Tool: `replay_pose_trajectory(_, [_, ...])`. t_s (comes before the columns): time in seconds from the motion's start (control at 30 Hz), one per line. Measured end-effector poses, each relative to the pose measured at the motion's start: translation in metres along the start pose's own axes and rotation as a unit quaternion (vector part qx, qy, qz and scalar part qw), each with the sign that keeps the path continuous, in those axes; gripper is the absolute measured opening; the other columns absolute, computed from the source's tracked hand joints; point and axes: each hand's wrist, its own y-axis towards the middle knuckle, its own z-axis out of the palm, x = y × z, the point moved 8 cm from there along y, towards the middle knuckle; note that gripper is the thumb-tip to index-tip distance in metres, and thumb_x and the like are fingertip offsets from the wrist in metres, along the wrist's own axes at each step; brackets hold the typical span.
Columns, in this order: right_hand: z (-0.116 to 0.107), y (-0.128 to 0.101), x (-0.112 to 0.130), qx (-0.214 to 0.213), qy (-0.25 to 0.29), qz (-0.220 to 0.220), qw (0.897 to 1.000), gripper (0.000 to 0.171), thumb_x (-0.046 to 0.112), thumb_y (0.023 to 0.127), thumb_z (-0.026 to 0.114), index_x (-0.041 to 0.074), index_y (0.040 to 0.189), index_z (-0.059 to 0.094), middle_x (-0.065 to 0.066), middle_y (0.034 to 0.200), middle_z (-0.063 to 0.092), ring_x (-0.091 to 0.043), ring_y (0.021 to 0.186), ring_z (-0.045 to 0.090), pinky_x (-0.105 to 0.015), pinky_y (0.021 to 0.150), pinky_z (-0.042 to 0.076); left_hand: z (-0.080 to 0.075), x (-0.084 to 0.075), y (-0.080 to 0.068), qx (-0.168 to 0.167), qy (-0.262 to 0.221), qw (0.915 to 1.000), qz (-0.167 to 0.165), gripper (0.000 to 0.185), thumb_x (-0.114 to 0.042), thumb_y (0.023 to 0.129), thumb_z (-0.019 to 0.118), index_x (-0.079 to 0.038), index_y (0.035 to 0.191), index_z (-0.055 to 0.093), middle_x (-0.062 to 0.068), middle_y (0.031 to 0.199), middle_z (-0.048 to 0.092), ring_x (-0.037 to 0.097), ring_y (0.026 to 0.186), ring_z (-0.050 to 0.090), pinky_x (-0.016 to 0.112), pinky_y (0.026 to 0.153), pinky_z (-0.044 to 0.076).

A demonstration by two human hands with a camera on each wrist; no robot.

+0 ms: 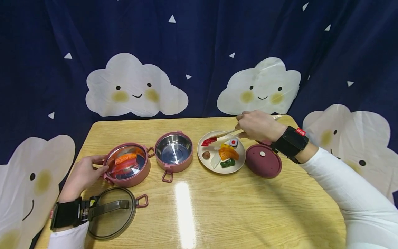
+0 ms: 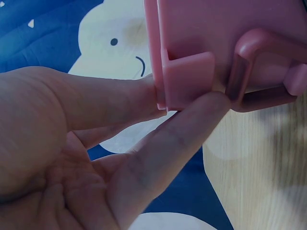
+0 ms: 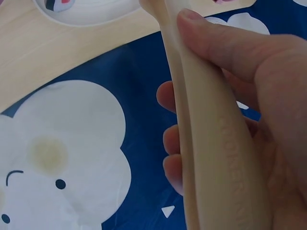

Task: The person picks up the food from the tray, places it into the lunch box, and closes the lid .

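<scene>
On the left, my left hand pinches the side of a pink pot, thumb by the rim and a finger under its tab. Orange slices and red slices of toy sushi lie inside the pot. My right hand grips beige tongs, thumb on one arm and fingers around the other. At the tongs' tips is a red toy food piece, over the left part of a cream plate.
Toy foods on the plate include an orange piece, a green piece and a brown ball. Between plate and left pot stands a second pink pot. A maroon lid lies right; a glass lid lies front left.
</scene>
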Motion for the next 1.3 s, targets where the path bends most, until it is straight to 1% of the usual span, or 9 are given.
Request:
replay_pose_trajectory(0.33, [-0.023, -0.007, -0.004, -0.019, 0.000, 0.014, 1.000, 0.022, 0.029, 0.087, 0.087, 0.017, 0.104, 0.083, -0.005, 0.091, 0.069, -0.025, 0.085, 0.062, -0.040, 0.070, 0.057, 0.000, 0.000, -0.001, -0.004, 0.008, 0.9999, 0.011, 0.048, -0.008, 0.101, 0.068, 0.014, 0.142, 0.055, 0.043, 0.124, 0.064, 0.026, 0.078, 0.068, 0.025, 0.059, 0.052])
replay_pose_trajectory(0.5, [-0.033, -0.009, -0.001, -0.040, 0.001, 0.013, 0.999, 0.022, 0.031, 0.086, 0.087, 0.019, 0.103, 0.083, -0.003, 0.087, 0.065, -0.023, 0.081, 0.059, -0.036, 0.064, 0.054, 0.000, 0.000, -0.001, -0.003, 0.008, 0.9999, 0.012, 0.049, -0.008, 0.101, 0.068, 0.014, 0.142, 0.055, 0.043, 0.124, 0.064, 0.024, 0.074, 0.065, 0.025, 0.057, 0.050])
replay_pose_trajectory(0.67, [-0.041, -0.007, 0.005, -0.065, -0.008, 0.003, 0.998, 0.022, 0.032, 0.085, 0.088, 0.018, 0.102, 0.083, -0.002, 0.085, 0.063, -0.023, 0.079, 0.058, -0.034, 0.061, 0.051, 0.000, 0.000, -0.002, -0.006, 0.011, 0.9998, 0.015, 0.048, -0.008, 0.101, 0.068, 0.014, 0.141, 0.056, 0.043, 0.124, 0.064, 0.023, 0.072, 0.064, 0.025, 0.056, 0.048])
replay_pose_trajectory(0.9, [-0.052, 0.002, 0.018, -0.090, -0.012, -0.021, 0.996, 0.023, 0.034, 0.087, 0.087, 0.020, 0.104, 0.082, -0.001, 0.083, 0.061, -0.021, 0.076, 0.057, -0.032, 0.059, 0.050, 0.000, 0.000, -0.002, -0.006, 0.014, 0.9998, 0.015, 0.048, -0.010, 0.101, 0.068, 0.014, 0.141, 0.056, 0.042, 0.123, 0.065, 0.024, 0.076, 0.066, 0.025, 0.058, 0.049])
replay_pose_trajectory(1.1, [-0.061, 0.013, 0.029, -0.121, -0.002, -0.036, 0.992, 0.022, 0.034, 0.088, 0.086, 0.020, 0.103, 0.082, -0.001, 0.081, 0.059, -0.021, 0.077, 0.057, -0.033, 0.060, 0.049, 0.001, 0.001, -0.001, -0.003, 0.011, 0.9999, 0.013, 0.048, -0.010, 0.101, 0.068, 0.013, 0.142, 0.056, 0.042, 0.123, 0.065, 0.021, 0.071, 0.063, 0.025, 0.056, 0.048])
replay_pose_trajectory(1.3, [-0.067, 0.026, 0.042, -0.131, 0.013, -0.050, 0.990, 0.023, 0.034, 0.089, 0.085, 0.018, 0.107, 0.082, -0.002, 0.084, 0.061, -0.023, 0.079, 0.058, -0.034, 0.061, 0.050, 0.000, 0.001, -0.001, -0.006, 0.013, 0.9998, 0.015, 0.048, -0.010, 0.101, 0.068, 0.014, 0.141, 0.056, 0.042, 0.123, 0.065, 0.021, 0.072, 0.063, 0.025, 0.055, 0.046])
